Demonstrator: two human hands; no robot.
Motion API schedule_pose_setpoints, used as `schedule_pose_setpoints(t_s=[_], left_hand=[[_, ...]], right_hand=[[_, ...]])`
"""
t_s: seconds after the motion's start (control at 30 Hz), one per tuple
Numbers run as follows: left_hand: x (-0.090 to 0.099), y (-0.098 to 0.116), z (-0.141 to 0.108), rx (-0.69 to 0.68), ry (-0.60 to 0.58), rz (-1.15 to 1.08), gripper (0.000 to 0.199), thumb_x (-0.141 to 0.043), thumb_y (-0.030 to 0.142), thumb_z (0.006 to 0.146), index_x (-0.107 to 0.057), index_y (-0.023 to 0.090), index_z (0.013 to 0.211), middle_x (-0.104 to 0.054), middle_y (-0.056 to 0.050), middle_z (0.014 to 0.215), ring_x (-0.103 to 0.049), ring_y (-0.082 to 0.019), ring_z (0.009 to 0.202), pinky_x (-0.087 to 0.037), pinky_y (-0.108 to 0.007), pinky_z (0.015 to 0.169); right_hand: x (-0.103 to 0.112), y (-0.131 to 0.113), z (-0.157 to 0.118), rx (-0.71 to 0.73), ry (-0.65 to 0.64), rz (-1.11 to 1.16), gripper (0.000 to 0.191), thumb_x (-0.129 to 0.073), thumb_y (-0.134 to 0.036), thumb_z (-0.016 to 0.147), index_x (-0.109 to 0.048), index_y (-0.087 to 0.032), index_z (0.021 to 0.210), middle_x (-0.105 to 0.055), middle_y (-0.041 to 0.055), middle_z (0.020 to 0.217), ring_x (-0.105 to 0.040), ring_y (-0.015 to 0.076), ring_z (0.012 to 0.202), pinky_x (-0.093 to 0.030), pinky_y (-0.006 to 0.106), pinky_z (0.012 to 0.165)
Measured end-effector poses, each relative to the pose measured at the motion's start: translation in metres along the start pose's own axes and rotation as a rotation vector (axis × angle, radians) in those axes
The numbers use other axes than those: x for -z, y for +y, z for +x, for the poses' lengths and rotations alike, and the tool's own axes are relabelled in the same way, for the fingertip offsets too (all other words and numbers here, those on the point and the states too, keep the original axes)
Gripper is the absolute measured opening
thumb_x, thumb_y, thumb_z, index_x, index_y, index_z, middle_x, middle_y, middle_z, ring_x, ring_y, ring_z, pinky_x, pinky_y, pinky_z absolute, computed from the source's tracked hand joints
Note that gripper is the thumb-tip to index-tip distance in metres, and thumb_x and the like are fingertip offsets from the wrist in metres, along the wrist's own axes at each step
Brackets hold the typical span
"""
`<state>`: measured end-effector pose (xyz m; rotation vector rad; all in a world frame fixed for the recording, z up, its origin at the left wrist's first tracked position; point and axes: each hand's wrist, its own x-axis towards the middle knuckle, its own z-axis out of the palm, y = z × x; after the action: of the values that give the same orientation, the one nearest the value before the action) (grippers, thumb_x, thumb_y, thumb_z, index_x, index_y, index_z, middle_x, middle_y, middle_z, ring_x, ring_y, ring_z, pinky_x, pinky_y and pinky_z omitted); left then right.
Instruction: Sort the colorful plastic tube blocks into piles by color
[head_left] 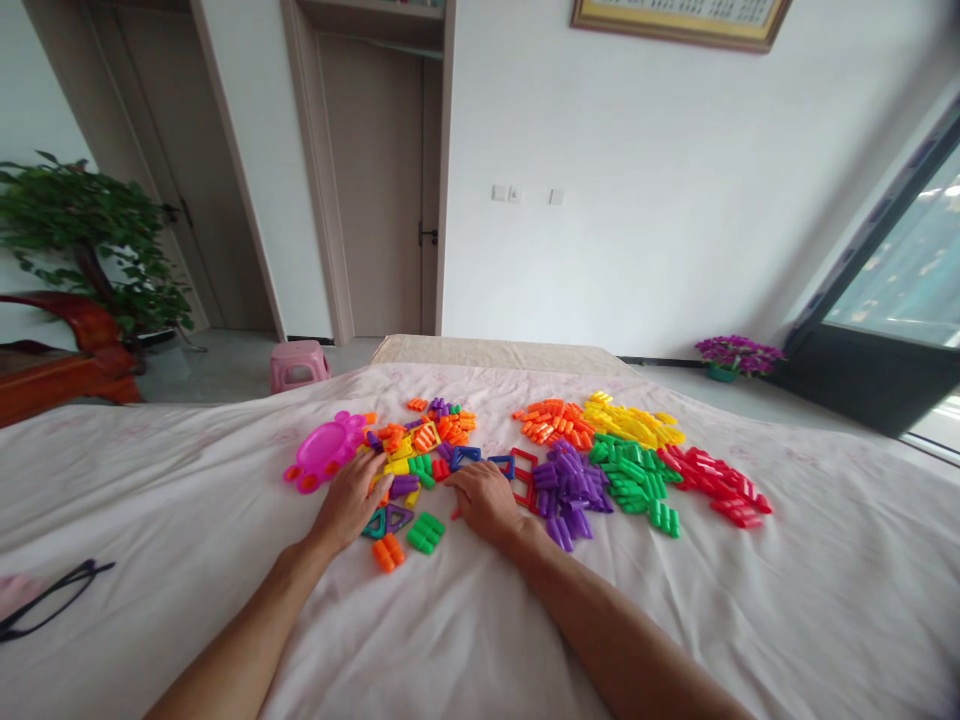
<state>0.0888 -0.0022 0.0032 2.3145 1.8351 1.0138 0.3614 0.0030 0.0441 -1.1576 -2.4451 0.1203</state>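
Note:
My left hand (351,500) rests at the left side of a mixed pile of plastic building blocks, its thumb and fingers apart. Beside its thumb lies a purple block (404,486), with yellow blocks (397,467) just beyond. My right hand (486,497) is at the right side of the same pile, fingers bent downward and together. A bit of red (455,514) shows under its fingertips; what they hold is mostly hidden. Blue frame pieces (465,456) and red square frames (523,478) lie around that hand. Green blocks (425,533) and orange blocks (388,553) sit between my wrists.
Sorted piles lie to the right: purple (571,485), orange (553,423), green (634,472), yellow (637,424) and red (716,482). A pink animal-shaped tray (328,450) is left of the mixed pile. Black-framed glasses (56,598) lie at far left on the pale cloth (465,640).

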Motion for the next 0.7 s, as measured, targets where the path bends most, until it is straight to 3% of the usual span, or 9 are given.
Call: schedule_pose_setpoints(t_s=[0.2,0.33,0.43,0.57,0.7], left_hand=[[0.006,0.014,0.001,0.008,-0.036,-0.284,0.047,-0.037,0.044,0.098,-0.064,0.019,0.128,-0.065,-0.009,0.134,-0.056,-0.021,0.128,-0.042,-0.037,0.112],[0.007,0.005,0.005,0.117,0.095,-0.140,0.046,-0.038,0.040,0.097,-0.065,0.016,0.124,-0.068,-0.012,0.127,-0.059,-0.022,0.123,-0.043,-0.038,0.110],[0.007,-0.006,0.005,0.182,0.126,0.051,0.049,-0.036,0.040,0.097,-0.063,0.012,0.127,-0.066,-0.016,0.128,-0.059,-0.026,0.123,-0.043,-0.041,0.109],[0.004,-0.011,0.002,0.190,0.070,0.189,0.049,-0.040,0.043,0.096,-0.063,0.014,0.128,-0.065,-0.016,0.130,-0.055,-0.028,0.127,-0.041,-0.045,0.110],[0.002,-0.012,0.002,0.100,-0.023,0.079,0.048,-0.038,0.047,0.096,-0.066,0.019,0.124,-0.064,-0.012,0.130,-0.055,-0.026,0.126,-0.041,-0.042,0.110]], right_hand=[[-0.001,0.003,-0.001,-0.024,0.039,0.041,0.030,-0.050,-0.010,0.091,-0.074,-0.021,0.105,-0.074,0.0049,0.101,-0.064,0.0184,0.098,-0.042,0.030,0.095],[-0.001,0.002,-0.003,-0.019,0.057,0.049,0.031,-0.050,-0.009,0.090,-0.074,-0.022,0.104,-0.074,0.0042,0.100,-0.064,0.0180,0.098,-0.043,0.030,0.093],[-0.002,-0.002,-0.005,0.021,0.079,0.049,0.029,-0.050,-0.009,0.091,-0.073,-0.022,0.105,-0.074,0.0044,0.099,-0.064,0.0177,0.097,-0.043,0.031,0.091],[0.000,-0.014,-0.009,0.146,0.056,0.063,0.021,-0.060,-0.027,0.092,-0.071,-0.023,0.109,-0.073,0.0048,0.098,-0.062,0.0193,0.095,-0.041,0.033,0.090],[0.003,-0.026,-0.010,0.244,-0.007,0.089,0.039,-0.065,-0.053,0.088,-0.070,-0.023,0.112,-0.072,0.0060,0.102,-0.061,0.0219,0.096,-0.040,0.035,0.088]])
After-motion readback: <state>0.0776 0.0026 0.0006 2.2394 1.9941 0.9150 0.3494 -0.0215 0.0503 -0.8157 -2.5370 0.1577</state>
